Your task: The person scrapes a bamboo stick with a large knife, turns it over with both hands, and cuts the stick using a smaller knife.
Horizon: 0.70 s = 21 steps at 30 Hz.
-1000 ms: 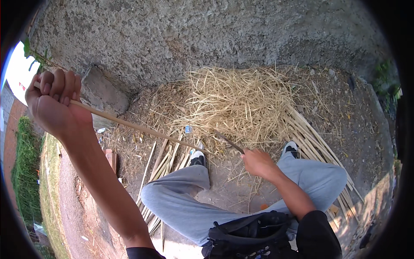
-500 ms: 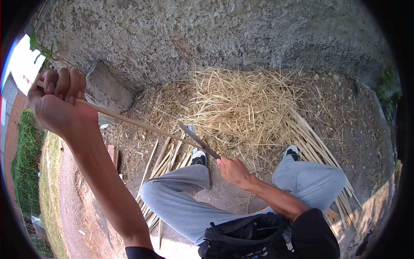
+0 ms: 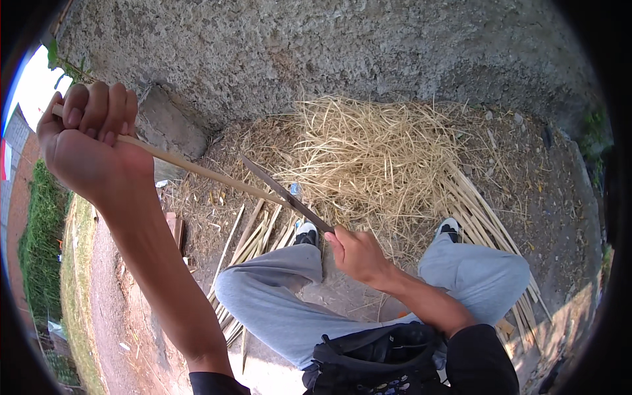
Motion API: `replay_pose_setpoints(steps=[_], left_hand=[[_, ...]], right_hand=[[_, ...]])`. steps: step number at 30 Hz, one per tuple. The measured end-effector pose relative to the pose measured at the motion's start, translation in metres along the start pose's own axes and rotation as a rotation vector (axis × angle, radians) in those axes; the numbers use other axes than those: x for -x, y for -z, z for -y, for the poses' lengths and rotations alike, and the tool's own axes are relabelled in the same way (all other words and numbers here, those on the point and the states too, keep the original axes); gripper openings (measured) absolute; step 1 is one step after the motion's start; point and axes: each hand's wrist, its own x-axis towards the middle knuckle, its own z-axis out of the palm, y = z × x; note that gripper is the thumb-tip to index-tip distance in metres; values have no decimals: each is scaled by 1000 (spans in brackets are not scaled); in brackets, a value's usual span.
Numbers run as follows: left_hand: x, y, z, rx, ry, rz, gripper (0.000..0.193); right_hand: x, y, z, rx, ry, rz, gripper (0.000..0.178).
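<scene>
Raised at the far left, my left hand [image 3: 95,141] is closed round one end of a thin pale wooden stick [image 3: 197,168], probably bamboo. The stick slants down to the right, toward the space in front of my left knee. My right hand [image 3: 361,257] grips a long dark-bladed knife [image 3: 271,182], low in front of me between my knees. Its blade points up and to the left and crosses the stick close to the stick's lower end. Fingers hide the knife's handle. Beyond the blade lies a heap of curly pale shavings [image 3: 382,158].
A rough grey wall [image 3: 296,52] rises behind the heap, with a stone block [image 3: 168,122] at its left. Split sticks [image 3: 260,237] lie beside my left leg, and more long sticks [image 3: 477,210] beside my right. A black bag [image 3: 375,349] rests at my lap.
The knife's tip has shifted up and to the left, with more blade now reaching past the stick. Both hands keep their grips; the left has hardly moved.
</scene>
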Motion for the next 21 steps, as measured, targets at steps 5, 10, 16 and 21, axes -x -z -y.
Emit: replay_pose_setpoints(steps=[5,10,16,21], left_hand=[[-1,-21,-1,78,13,117,35],[-3,-18,6,86,-17,117,36],[-10,2,2,37,46,33,35],[-9,6,6,118,95,96,36]], right_hand=[[24,-45,-102,186,-333,215,27],[15,-42,-96,149,-311,173,27],[6,-39,-55,-40,-129,5,26],[32,-77,-141,98,-481,162,28]])
